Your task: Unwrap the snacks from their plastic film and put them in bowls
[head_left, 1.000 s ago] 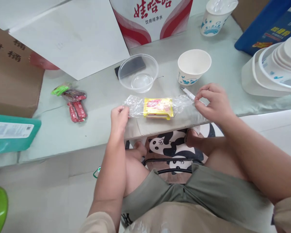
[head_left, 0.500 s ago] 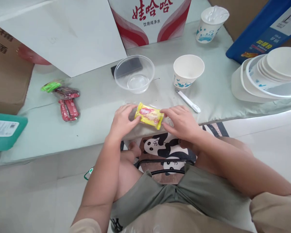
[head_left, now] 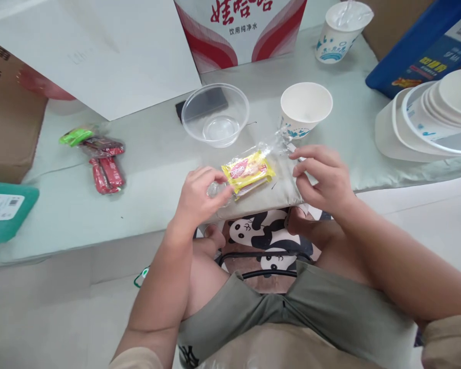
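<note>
My left hand (head_left: 202, 197) pinches the left end of a clear plastic bag (head_left: 267, 147) near the table's front edge. Inside lies a yellow nabati snack packet (head_left: 248, 170), with another wrapped layer showing under it. The bag's loose right end reaches up toward a white paper cup (head_left: 306, 105). To the right of the bag, my right hand (head_left: 325, 177) hovers with curled fingers apart. Its fingertips are beside a white utility knife (head_left: 291, 147), which is mostly hidden by the bag and fingers; I see no firm grip on it.
A clear plastic bowl (head_left: 215, 115) stands behind the bag. Wrapped snacks (head_left: 106, 174) lie at the left. White tubs with stacked cups (head_left: 395, 128) stand right, near a blue container (head_left: 418, 56). Another cup (head_left: 336, 43) holds plastic. Boxes (head_left: 246, 41) line the back.
My right hand has let go of the packet's right end and moved right, toward the knife. The packet has tilted, its right end raised, and the clear bag now spreads out to the right.
</note>
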